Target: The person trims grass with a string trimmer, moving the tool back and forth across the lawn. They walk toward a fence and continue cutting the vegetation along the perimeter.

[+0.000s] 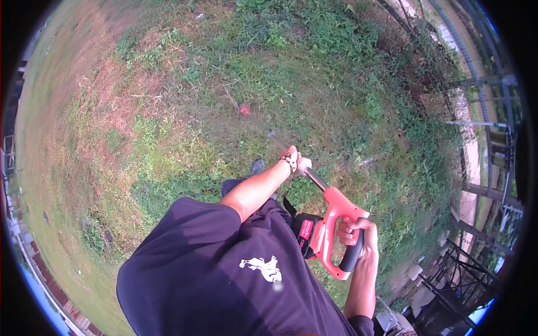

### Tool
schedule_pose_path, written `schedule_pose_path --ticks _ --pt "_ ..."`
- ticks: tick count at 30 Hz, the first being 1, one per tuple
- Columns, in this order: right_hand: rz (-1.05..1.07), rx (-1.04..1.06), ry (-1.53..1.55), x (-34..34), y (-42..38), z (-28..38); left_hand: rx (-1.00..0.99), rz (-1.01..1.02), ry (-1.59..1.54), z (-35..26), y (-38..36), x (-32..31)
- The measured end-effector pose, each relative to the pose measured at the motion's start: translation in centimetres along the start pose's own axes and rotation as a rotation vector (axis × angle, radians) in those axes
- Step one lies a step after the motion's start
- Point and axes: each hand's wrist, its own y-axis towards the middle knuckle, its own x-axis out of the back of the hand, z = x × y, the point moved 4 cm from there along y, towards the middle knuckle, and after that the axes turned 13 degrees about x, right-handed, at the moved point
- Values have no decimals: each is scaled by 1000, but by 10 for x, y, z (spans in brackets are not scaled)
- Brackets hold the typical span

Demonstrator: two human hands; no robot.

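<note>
A cordless grass trimmer [336, 204] with a red body runs diagonally in front of me. My right hand [358, 235] is wrapped round its rear handle, which has a dark grip. Further forward, my left hand [291, 157] is closed round the trimmer's shaft, and there is a patterned band on that wrist. A black battery pack [306, 228] is fitted at the body, close to my shirt. Beyond my left hand, the shaft leads to a small red cutting head [245, 108], low over the grass and blurred.
Grass and weeds [314, 73] surround the trimmer, with a drier brownish patch [145, 84] at the upper left. Along the right side runs a fence or metal framework [487, 193] beside a pale strip. Dark metal frames [459, 274] stand at the lower right.
</note>
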Motion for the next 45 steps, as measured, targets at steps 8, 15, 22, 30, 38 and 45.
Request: schedule_pose_path --ticks 8,15,22,30,38,45 --pt "56 -6 -121 -37 20 2 117 81 -103 -25 83 -9" --pt "-17 208 -197 -29 -4 10 47 173 47 1 50 -76" --pt "-58 310 -137 -25 -17 44 104 301 196 38 23 -151" --pt "14 123 -54 -21 7 105 94 278 52 23 25 -158" --pt "228 -88 -335 -56 61 132 33 279 -269 -58 3 -83" --pt "347 -141 -451 -99 99 139 -24 371 -295 -103 -5 -62"
